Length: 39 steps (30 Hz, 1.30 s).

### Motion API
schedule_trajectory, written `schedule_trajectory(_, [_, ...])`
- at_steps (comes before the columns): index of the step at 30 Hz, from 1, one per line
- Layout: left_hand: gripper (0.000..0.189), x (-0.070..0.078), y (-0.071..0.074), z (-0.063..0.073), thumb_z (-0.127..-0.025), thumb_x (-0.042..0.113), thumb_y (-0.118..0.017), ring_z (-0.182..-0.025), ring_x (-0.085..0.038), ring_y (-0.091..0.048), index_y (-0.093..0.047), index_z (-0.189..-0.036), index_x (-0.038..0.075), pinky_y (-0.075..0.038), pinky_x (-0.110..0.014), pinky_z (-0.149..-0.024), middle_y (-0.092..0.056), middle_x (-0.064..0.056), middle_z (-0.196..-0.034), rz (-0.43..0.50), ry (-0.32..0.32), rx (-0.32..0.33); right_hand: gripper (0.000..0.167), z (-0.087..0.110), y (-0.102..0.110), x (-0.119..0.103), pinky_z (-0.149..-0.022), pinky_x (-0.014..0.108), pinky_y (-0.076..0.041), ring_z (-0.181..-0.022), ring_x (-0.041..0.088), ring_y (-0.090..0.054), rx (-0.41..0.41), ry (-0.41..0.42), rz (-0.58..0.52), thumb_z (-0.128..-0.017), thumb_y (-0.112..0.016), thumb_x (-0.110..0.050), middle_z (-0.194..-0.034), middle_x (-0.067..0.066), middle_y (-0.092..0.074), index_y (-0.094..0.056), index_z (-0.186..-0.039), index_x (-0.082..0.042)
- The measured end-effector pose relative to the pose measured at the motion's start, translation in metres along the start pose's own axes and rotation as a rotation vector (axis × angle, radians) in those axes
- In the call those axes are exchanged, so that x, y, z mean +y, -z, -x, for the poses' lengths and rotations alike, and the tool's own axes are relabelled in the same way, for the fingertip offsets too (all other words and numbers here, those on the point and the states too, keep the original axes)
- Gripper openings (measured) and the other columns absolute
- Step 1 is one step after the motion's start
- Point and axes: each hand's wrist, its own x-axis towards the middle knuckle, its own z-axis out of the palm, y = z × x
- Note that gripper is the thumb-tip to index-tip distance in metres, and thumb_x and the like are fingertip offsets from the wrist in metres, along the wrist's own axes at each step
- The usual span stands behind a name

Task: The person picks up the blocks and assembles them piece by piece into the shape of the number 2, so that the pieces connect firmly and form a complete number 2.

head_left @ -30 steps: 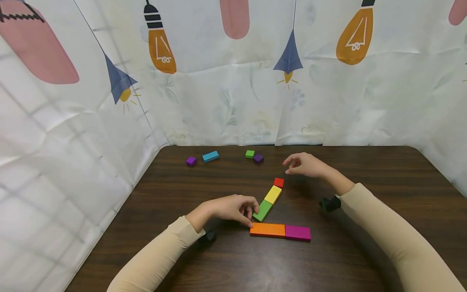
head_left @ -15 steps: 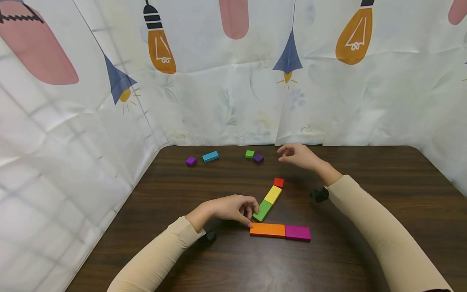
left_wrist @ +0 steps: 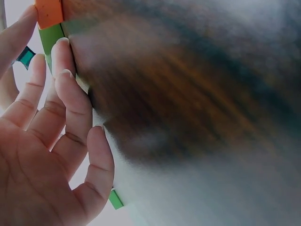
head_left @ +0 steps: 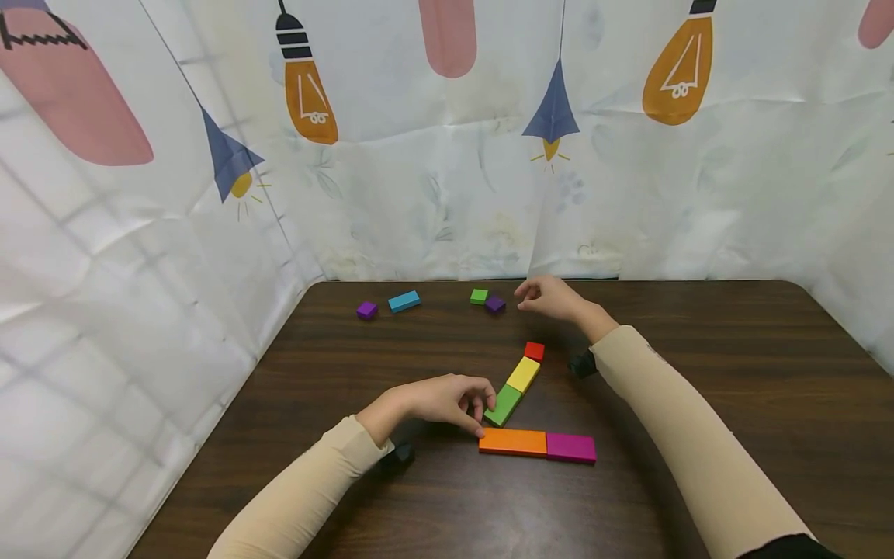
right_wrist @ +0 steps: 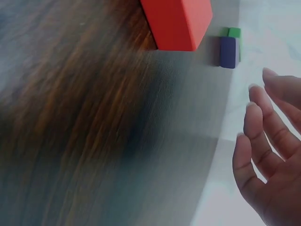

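My left hand (head_left: 447, 400) rests with its thumb at the left end of an orange block (head_left: 513, 442) and its fingers at a green block (head_left: 504, 404). A magenta block (head_left: 570, 448) lies end to end with the orange one. Beyond the green block, a yellow block (head_left: 523, 375) and a small red block (head_left: 534, 352) continue a slanting row. Near the far table edge my right hand (head_left: 555, 300) hovers with loosely bent fingers, holding nothing. Just left of its fingertips are a dark purple block (head_left: 495, 303) and a small green block (head_left: 479, 296), side by side.
A blue block (head_left: 404, 301) and a purple block (head_left: 366, 310) lie at the far left of the dark wooden table (head_left: 314, 365). Behind the table's far edge hangs a printed white curtain (head_left: 433, 210).
My right hand has moved left and away from me, from near the red block towards the dark purple block. My left hand and the blocks have stayed in place.
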Motion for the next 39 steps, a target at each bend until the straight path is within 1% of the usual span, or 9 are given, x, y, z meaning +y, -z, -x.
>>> schedule_trajectory(5, [0.031,0.001,0.0,0.001,-0.09,0.01,-0.081,-0.076,-0.009,-0.057,-0.061,-0.113,0.015,-0.046,-0.023,-0.072,-0.064,0.004,-0.086,-0.003,0.002,0.001,0.028,-0.009,-0.005,0.0,-0.089,0.045,-0.054,-0.102,0.034,-0.066,-0.049,-0.024,-0.003,-0.103,-0.06,-0.006,-0.111,0.018,-0.069,-0.064,-0.128,0.006])
schedule_trajectory(7, [0.031,0.001,0.0,0.001,-0.09,0.01,-0.081,-0.076,-0.009,-0.057,-0.061,-0.113,0.014,-0.046,-0.023,-0.072,-0.064,0.003,-0.086,0.0,-0.003,-0.003,0.029,-0.011,-0.007,-0.001,-0.089,0.044,-0.054,-0.101,0.033,-0.066,-0.065,-0.04,-0.003,-0.103,-0.06,-0.007,-0.113,0.018,-0.068,-0.063,-0.13,0.005])
schedule_trajectory(12, [0.03,0.002,0.0,0.001,-0.09,0.01,-0.081,-0.077,-0.008,-0.058,-0.061,-0.112,0.016,-0.046,-0.023,-0.071,-0.065,0.004,-0.084,0.0,-0.009,-0.012,0.034,-0.016,-0.013,-0.008,-0.083,0.041,-0.052,-0.092,0.028,-0.064,-0.103,-0.067,0.026,-0.102,-0.063,-0.009,-0.11,0.018,-0.068,-0.061,-0.134,0.003])
schedule_trajectory(16, [0.031,0.001,0.0,0.001,-0.09,0.01,-0.081,-0.076,-0.008,-0.058,-0.061,-0.112,0.016,-0.046,-0.023,-0.07,-0.065,0.004,-0.085,-0.001,-0.006,-0.009,0.036,-0.021,-0.018,-0.013,-0.081,0.038,-0.051,-0.09,0.026,-0.063,-0.108,-0.094,0.047,-0.102,-0.062,-0.008,-0.114,0.018,-0.067,-0.06,-0.137,0.001])
schedule_trajectory(21, [0.031,0.0,0.0,0.001,-0.09,0.01,-0.081,-0.074,-0.009,-0.058,-0.061,-0.112,0.016,-0.047,-0.023,-0.07,-0.065,0.004,-0.085,0.0,-0.008,-0.005,0.039,-0.026,-0.021,-0.015,-0.082,0.039,-0.052,-0.094,0.029,-0.064,-0.101,-0.129,0.059,-0.103,-0.06,-0.007,-0.117,0.02,-0.065,-0.057,-0.142,-0.002])
schedule_trajectory(26, [0.031,-0.001,0.0,0.001,-0.09,0.01,-0.081,-0.073,-0.009,-0.058,-0.061,-0.112,0.017,-0.047,-0.023,-0.071,-0.065,0.004,-0.085,0.0,-0.006,-0.006,0.044,-0.031,-0.024,-0.015,-0.082,0.039,-0.053,-0.096,0.031,-0.065,-0.122,-0.129,0.081,-0.104,-0.059,-0.005,-0.116,0.02,-0.064,-0.051,-0.147,-0.004])
schedule_trajectory(30, [0.031,0.0,0.0,0.001,-0.09,0.01,-0.081,-0.073,-0.009,-0.057,-0.061,-0.113,0.016,-0.047,-0.023,-0.071,-0.065,0.004,-0.085,0.005,-0.004,-0.009,0.048,-0.035,-0.025,-0.016,-0.081,0.038,-0.054,-0.095,0.03,-0.065,-0.139,-0.123,0.112,-0.103,-0.059,-0.004,-0.118,0.022,-0.063,-0.049,-0.15,-0.005])
schedule_trajectory(36, [0.031,0.002,0.0,0.0,-0.09,0.01,-0.081,-0.072,-0.009,-0.056,-0.061,-0.113,0.016,-0.046,-0.023,-0.071,-0.064,0.005,-0.086,0.002,-0.002,-0.009,0.05,-0.036,-0.025,-0.021,-0.075,0.035,-0.052,-0.09,0.027,-0.064,-0.174,-0.12,0.164,-0.102,-0.061,-0.005,-0.123,0.024,-0.062,-0.048,-0.15,-0.005])
schedule_trajectory(39, [0.031,0.001,0.0,0.0,-0.09,0.01,-0.081,-0.072,-0.009,-0.056,-0.061,-0.113,0.016,-0.046,-0.023,-0.071,-0.064,0.005,-0.086,0.0,0.002,-0.008,0.05,-0.036,-0.024,-0.022,-0.077,0.035,-0.053,-0.093,0.028,-0.064,-0.186,-0.128,0.163,-0.102,-0.062,-0.005,-0.124,0.024,-0.063,-0.049,-0.15,-0.003])
